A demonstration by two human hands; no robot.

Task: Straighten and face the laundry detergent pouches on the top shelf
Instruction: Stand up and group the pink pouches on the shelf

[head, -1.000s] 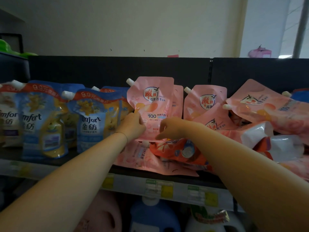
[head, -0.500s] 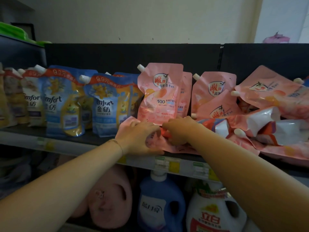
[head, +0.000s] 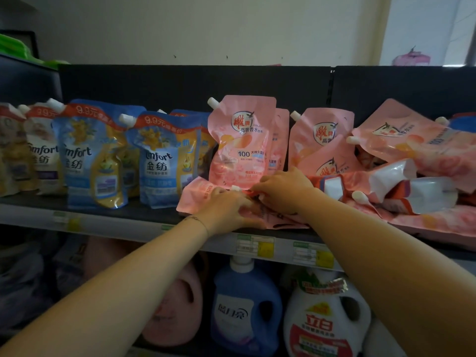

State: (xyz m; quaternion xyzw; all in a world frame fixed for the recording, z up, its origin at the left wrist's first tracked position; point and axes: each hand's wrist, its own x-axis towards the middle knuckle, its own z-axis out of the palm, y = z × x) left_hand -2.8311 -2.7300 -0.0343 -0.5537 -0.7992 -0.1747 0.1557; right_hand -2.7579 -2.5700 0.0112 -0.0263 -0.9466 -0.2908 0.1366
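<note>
Your hands have left upright pink pouch (head: 239,140) and dropped to flat pink pouch (head: 195,199) at near edge of top shelf (head: 103,222). Left hand (head: 226,210) and right hand (head: 280,191) both curl onto it. Upright one looks faced; flat one next, heap (head: 412,181) right waiting.

Both arms outstretched; left hand (head: 226,211), right hand (head: 283,190) side by side, fingers (head: 262,188) curled.

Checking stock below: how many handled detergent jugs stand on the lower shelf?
3: a pink plastic jug left, a blue plastic jug in the middle, a white plastic jug right. Others may be hidden at the edges.
</note>
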